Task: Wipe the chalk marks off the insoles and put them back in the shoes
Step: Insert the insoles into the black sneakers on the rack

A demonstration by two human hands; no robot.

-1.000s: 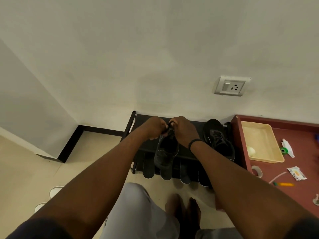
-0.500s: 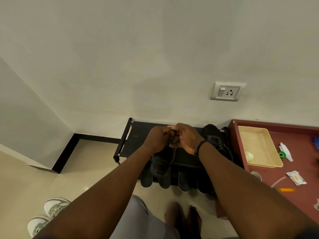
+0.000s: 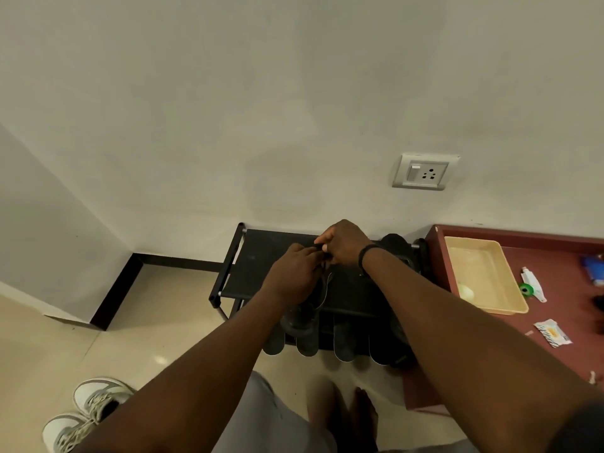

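A black shoe [image 3: 302, 317] hangs toe-down in front of the black shoe rack [image 3: 258, 273]. My left hand [image 3: 294, 273] grips its upper part. My right hand [image 3: 343, 243], with a black band at the wrist, pinches something dark at the shoe's top; whether that is a lace, the tongue or an insole is hidden by my fingers. Several dark insoles [image 3: 343, 343] hang side by side over the rack's front edge below the shoe. A second black shoe [image 3: 397, 248] stands on the rack behind my right wrist.
A dark red table [image 3: 562, 315] stands to the right with a beige tray [image 3: 483, 276], a small tube, a green roll and a sachet. White sneakers [image 3: 88, 410] lie on the tiled floor at lower left. My bare feet [image 3: 346, 413] are below the rack.
The shoe has been lifted a little and both hands have shifted at its top, the right hand now higher than the left. The camera tilted down, bringing the white sneakers into view.
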